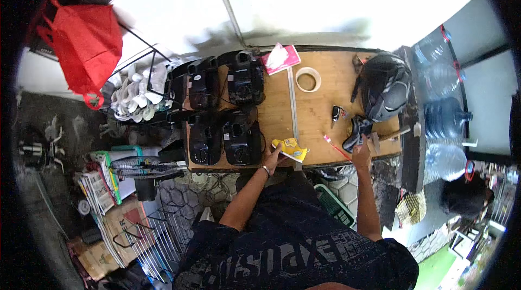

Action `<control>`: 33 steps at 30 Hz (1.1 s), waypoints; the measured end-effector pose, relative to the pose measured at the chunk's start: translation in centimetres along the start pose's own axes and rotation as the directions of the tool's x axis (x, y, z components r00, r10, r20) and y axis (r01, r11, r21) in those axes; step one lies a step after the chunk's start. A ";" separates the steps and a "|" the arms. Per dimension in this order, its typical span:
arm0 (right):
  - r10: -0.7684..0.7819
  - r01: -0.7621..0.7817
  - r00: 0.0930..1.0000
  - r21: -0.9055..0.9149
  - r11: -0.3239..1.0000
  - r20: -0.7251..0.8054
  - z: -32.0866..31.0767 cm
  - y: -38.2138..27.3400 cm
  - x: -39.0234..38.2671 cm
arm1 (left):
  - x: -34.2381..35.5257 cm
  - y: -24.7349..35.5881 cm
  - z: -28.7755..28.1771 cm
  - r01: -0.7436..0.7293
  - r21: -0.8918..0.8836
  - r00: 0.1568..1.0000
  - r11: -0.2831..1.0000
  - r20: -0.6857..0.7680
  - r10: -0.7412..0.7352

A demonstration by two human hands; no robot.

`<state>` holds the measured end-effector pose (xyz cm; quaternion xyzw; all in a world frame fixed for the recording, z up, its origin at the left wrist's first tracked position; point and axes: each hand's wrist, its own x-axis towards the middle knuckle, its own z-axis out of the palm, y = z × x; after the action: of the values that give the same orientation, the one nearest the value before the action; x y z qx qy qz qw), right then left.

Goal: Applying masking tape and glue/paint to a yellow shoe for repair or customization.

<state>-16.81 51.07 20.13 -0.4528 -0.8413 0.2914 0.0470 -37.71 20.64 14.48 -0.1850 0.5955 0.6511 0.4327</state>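
Observation:
My left hand is closed on a yellow packet over the table's front edge. My right hand is closed at the table's right front, beside a black object and a wooden strip; what its fingers hold is unclear. A red-and-white slim item lies left of that hand, below a key with a fob. A metal ruler-like strip runs front to back on the wooden table. A tape roll and a pink tissue pack sit at the back.
Several black machines fill the table's left half; a black helmet sits right. A red bag hangs upper left. A fan, wire rack, green basket and large water bottles surround the table. A dark-clothed person is far right.

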 end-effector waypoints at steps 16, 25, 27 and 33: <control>-0.227 0.232 0.972 0.148 0.961 -0.055 4.2 -1.3 -2.3 | -13.4 30.3 -13.1 -0.710 0.670 0.405 0.218 0.136 0.904; 0.501 -0.554 0.830 0.272 0.786 0.245 12.8 -2.9 -18.4 | 14.2 45.0 -34.7 -0.501 0.626 0.737 0.597 -0.054 0.674; 0.598 -0.679 0.705 0.120 0.724 0.381 15.6 -5.8 -21.0 | 21.4 44.6 -36.3 -0.443 0.789 0.740 0.426 0.054 0.670; 0.634 -0.725 0.612 0.015 0.689 0.473 18.2 -15.3 -24.4 | 34.9 43.5 -36.5 -0.296 0.788 0.817 0.540 -0.083 0.570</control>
<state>-19.98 17.24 17.78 -0.6549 -0.5582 0.4647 -0.2087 -101.30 2.10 6.76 0.0581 0.8980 0.3953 0.1845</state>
